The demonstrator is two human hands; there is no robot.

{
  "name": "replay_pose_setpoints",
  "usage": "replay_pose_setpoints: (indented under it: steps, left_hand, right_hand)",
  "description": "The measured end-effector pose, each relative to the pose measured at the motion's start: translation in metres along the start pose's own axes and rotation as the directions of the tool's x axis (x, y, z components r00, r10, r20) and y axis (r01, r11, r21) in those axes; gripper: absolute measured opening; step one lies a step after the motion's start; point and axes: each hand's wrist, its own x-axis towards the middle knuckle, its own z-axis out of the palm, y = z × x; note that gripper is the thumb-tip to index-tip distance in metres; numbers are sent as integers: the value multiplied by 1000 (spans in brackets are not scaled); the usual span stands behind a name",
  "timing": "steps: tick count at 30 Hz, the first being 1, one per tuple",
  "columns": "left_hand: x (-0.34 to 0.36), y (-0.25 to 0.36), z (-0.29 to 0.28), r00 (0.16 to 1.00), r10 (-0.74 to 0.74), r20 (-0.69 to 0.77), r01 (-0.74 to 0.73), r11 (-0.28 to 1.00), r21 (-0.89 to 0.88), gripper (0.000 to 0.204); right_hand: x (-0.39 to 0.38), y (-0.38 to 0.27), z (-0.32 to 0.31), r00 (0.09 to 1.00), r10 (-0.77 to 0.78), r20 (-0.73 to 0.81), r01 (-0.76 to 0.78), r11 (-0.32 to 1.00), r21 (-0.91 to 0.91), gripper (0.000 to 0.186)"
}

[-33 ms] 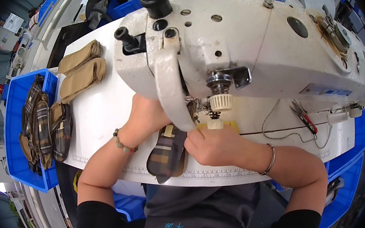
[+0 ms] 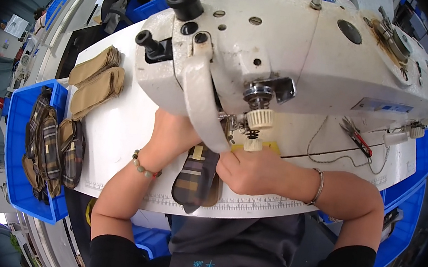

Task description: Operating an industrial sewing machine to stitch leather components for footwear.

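Note:
A dark plaid fabric piece point(image 2: 195, 179) with a rounded near end and a tan layer under its right side lies beneath the head of the white sewing machine point(image 2: 267, 44). My left hand point(image 2: 173, 136) rests at the left of the piece, its fingers hidden behind the machine head. On the other side, my right hand point(image 2: 247, 170) is closed, with thumb and fingers pinched at the piece's right edge, close to the needle area. The machine's lever hides the fingertips and the far part of the fabric.
Stacked tan fabric pieces point(image 2: 97, 82) lie on the white table point(image 2: 121, 149) at the left. Beside it, a blue bin point(image 2: 22, 126) holds several plaid pieces. Red-handled thread snips point(image 2: 356, 137) and a loose cord point(image 2: 323, 160) lie right of the machine head.
The plaid fabric piece has slid very slightly away from me, under the machine head. Both hands keep nearly the same place.

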Motion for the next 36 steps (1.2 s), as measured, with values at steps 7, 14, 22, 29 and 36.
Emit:
replay_pose_setpoints:
  steps: [7, 14, 22, 29, 36]
  left_hand:
    - [-22, 6, -5, 936, 351, 31, -348, 904, 248, 25]
    - [-39, 22, -4, 955, 274, 113, -296, 900, 319, 51]
    - [-37, 23, 3, 914, 398, 79, -398, 841, 368, 40]
    - [-25, 20, 0, 931, 358, 67, -364, 904, 225, 33]
    - [-48, 50, -53, 804, 270, 529, -296, 954, -37, 82]
  right_hand:
    - [-2, -4, -1, 999, -11, -31, 9, 998, -58, 16]
    - [-3, -10, -5, 999, 15, 39, -11, 995, -101, 19]
    - [-6, -10, -4, 999, 9, 37, -4, 991, -137, 20]
    - [-4, -2, -4, 992, 125, 19, -123, 989, -77, 13]
    - [-6, -10, -9, 987, 150, 58, -141, 982, -127, 14]
